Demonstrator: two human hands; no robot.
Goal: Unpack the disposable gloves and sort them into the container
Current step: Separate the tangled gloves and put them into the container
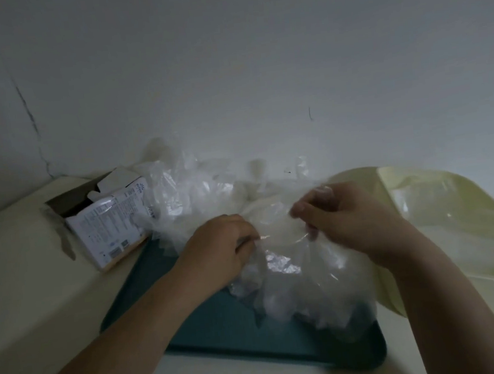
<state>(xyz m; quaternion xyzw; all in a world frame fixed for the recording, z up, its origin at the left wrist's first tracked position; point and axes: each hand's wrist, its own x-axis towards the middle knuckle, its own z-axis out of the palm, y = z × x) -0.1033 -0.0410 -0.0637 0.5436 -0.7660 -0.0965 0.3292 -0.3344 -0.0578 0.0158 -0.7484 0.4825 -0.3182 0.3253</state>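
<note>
Fingers [246, 242]: left hand [218, 250] and right hand [342, 217] both pinch clear glove [277, 229] | glove pile [198, 197] on teal tray [223, 324]

A plain, dimly lit room — likely a home corner, not a workshop. A bare white wall [228, 68] with a thin crack [25, 108] meets a cream table [15, 269] that carries a teal tray [223, 324], an opened cardboard box [108, 227] and a pale yellow container [453, 215].

The box [109, 230] print is unreadably blurred; the right edge cuts the yellow container [459, 214]
</note>
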